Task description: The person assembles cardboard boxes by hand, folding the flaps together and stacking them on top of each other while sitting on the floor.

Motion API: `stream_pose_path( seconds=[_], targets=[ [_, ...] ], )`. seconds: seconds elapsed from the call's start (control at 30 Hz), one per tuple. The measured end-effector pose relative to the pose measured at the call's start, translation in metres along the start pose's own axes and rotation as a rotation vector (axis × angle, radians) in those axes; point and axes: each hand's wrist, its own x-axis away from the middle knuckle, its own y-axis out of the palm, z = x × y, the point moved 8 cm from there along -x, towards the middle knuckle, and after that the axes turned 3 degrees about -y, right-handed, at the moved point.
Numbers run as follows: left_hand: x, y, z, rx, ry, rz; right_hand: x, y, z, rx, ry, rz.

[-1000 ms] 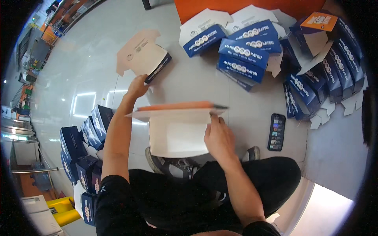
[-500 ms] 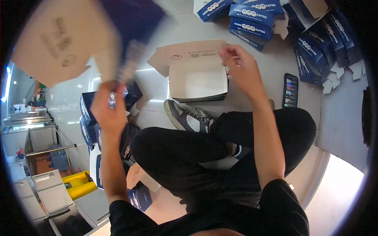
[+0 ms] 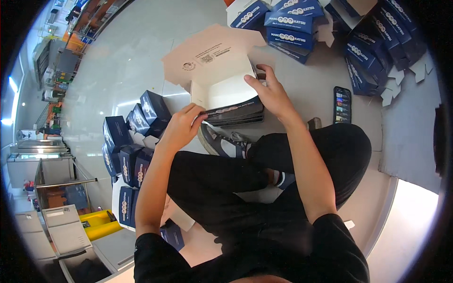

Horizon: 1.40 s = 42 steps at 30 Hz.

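A seated person works on the pale glossy floor (image 3: 127, 61), legs in black trousers crossed and one grey sneaker (image 3: 222, 141) lying just under the work. Folded dark blue boxes (image 3: 288, 23) are heaped at the top of the view and run down the right side, more blue boxes (image 3: 134, 137) stand packed in a cluster at the person's left, and a black phone (image 3: 342, 104) lies flat on the floor to the right, well apart from the hands.

The open carton (image 3: 222, 80) sits on the floor in front of the knees, between the two hands. It is thin card, tan and matte on the unfolded lid flap, white and smooth inside, dark on its outer front wall. The shape is a shallow rectangular tray with the lid hinged at the far side and thrown back away from the person; its long axis runs left to right, tilted a little, and its mouth faces up.

The left hand (image 3: 181, 127) is curled, fingertips pinching the carton's near-left corner. The right hand (image 3: 271, 92) lies over the right wall, fingers bent around the edge, thumb apparently inside, though the fisheye bend makes that hard to be sure of.
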Motion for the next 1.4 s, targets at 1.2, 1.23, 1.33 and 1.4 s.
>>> stream_pose_path(
  seconds=[1.2, 1.23, 1.33, 1.4],
  targets=[
    [-0.003, -0.054, -0.103, 0.095, -0.822, 0.328, -0.008, -0.089, 0.027, -1.143, -0.015, 0.584],
    [0.005, -0.063, -0.1, 0.082, -0.808, 0.353, -0.004, -0.085, 0.027, -1.161, 0.012, 0.606],
    [0.009, -0.077, -0.1, 0.051, -0.762, 0.415, -0.009, -0.082, 0.028, -1.194, 0.032, 0.604],
    [0.016, -0.086, -0.101, 0.01, -0.755, 0.44, -0.008, -0.075, 0.032, -1.185, 0.052, 0.55]
  ],
)
